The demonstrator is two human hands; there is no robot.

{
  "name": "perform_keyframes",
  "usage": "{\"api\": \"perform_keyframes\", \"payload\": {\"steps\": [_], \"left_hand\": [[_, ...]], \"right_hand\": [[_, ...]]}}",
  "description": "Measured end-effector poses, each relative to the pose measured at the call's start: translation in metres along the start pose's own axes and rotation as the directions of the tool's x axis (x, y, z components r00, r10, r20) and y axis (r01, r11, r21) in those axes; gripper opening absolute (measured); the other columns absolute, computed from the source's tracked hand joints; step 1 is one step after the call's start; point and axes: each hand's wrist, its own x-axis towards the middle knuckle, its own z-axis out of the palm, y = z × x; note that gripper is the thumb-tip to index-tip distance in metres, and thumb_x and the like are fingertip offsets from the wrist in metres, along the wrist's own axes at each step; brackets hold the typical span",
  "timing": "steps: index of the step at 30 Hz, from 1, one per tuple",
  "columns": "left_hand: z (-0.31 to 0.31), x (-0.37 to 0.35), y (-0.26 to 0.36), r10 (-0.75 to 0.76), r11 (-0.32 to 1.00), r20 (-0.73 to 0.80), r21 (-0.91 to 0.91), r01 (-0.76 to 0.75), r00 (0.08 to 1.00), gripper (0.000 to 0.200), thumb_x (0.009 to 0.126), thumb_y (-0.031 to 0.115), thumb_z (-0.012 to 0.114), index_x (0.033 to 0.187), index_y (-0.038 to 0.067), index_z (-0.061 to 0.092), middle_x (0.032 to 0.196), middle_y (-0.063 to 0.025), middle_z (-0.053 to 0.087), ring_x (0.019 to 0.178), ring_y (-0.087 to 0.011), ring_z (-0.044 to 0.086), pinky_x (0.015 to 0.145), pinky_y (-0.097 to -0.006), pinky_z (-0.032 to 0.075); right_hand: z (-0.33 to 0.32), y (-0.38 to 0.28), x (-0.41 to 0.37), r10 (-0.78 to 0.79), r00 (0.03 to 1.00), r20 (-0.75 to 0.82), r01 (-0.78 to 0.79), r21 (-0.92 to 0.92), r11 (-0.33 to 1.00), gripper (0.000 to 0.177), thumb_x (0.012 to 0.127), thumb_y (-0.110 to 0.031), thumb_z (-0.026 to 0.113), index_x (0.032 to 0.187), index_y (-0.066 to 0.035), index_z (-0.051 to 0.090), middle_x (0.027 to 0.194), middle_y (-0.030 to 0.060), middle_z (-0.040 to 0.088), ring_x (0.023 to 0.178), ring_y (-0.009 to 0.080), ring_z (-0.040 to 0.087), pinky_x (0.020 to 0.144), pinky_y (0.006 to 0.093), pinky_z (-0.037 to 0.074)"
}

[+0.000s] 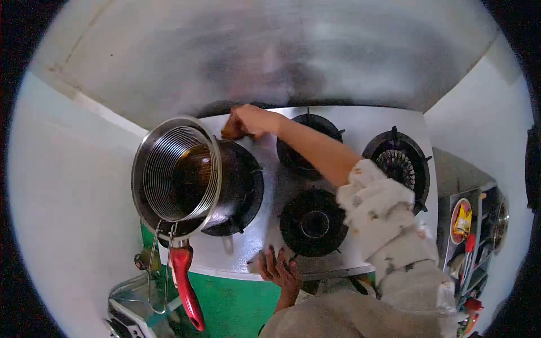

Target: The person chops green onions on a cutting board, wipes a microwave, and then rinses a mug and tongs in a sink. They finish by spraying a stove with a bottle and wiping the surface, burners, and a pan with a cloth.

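My right arm reaches across the white stove top [265, 194] to its back edge. There my right hand [251, 118] is closed around a crumpled brown cloth [232, 129], which is pressed on the surface between the back-left burner and the back-middle burner [307, 121]. My left hand [280, 269] rests on the front edge of the stove with its fingers spread, holding nothing I can see. To the left, a pot [228, 194] with a red handle [186, 287] stands on the left burner [253, 197], and a wire strainer [155, 169] sits in its mouth over dark liquid.
A front burner [314, 223] and a right burner [397, 169] have raised black supports. Behind the stove rises a metal backsplash [270, 56]. At right, a shelf holds a bowl with a yellow packet [462, 219]. A metal appliance [127, 307] stands at lower left above the green floor [231, 304].
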Motion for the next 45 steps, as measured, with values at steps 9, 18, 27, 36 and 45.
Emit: {"api": "perform_keyframes", "payload": {"steps": [9,18,27,36,45], "left_hand": [[0.004,-0.011,-0.006,0.032,0.989,0.062,0.145,-0.041,0.998,0.034,0.093,0.028,0.043,0.113,0.004,0.053,0.126,-0.0181,0.049,0.12,-0.0343,0.041,0.104,-0.0521,0.021],[0.002,-0.008,-0.001,0.04,0.989,0.027,0.14,-0.044,0.999,0.031,0.09,0.024,0.041,0.109,0.003,0.054,0.117,-0.0199,0.055,0.116,-0.035,0.046,0.104,-0.0525,0.022],[0.007,-0.005,0.003,0.047,0.989,-0.092,0.145,-0.033,0.995,0.034,0.093,0.027,0.037,0.108,0.003,0.055,0.112,-0.0182,0.058,0.117,-0.0306,0.045,0.105,-0.0526,0.019],[0.002,-0.009,-0.001,0.026,0.992,0.026,0.122,-0.029,0.999,0.038,0.093,0.03,0.037,0.11,0.001,0.054,0.12,-0.0192,0.054,0.121,-0.0301,0.04,0.105,-0.0522,0.018],[0.0,0.0,0.004,0.002,0.999,-0.042,0.054,0.001,0.999,0.036,0.093,0.026,0.039,0.114,0.001,0.053,0.129,-0.0195,0.045,0.126,-0.0337,0.032,0.106,-0.0487,0.017]], "right_hand": [[0.005,0.007,0.016,-0.078,0.989,0.126,0.047,0.235,0.971,0.018,0.062,0.003,0.058,0.078,0.001,0.065,0.077,0.0199,0.064,0.073,0.0319,0.064,0.058,0.0401,0.048],[0.091,0.028,0.172,-0.31,0.942,0.126,0.326,-0.136,0.936,0.034,0.059,-0.04,0.075,0.078,-0.013,0.071,0.078,0.0105,0.068,0.064,0.027,0.063,0.063,0.0385,0.052],[0.084,-0.005,0.176,-0.153,0.944,0.294,0.092,0.21,0.973,0.025,0.069,0.003,0.058,0.08,-0.012,0.074,0.08,0.0083,0.069,0.066,0.0231,0.065,0.058,0.0361,0.05],[0.036,0.011,0.088,-0.369,0.912,0.177,0.327,0.226,0.918,0.014,0.069,-0.017,0.067,0.08,-0.008,0.069,0.081,0.0115,0.067,0.076,0.0276,0.063,0.069,0.0393,0.048],[0.011,0.011,-0.011,-0.099,0.973,0.21,0.156,-0.275,0.949,0.013,0.066,-0.013,0.062,0.073,-0.004,0.069,0.077,0.016,0.066,0.075,0.0315,0.064,0.064,0.0403,0.049]]}}
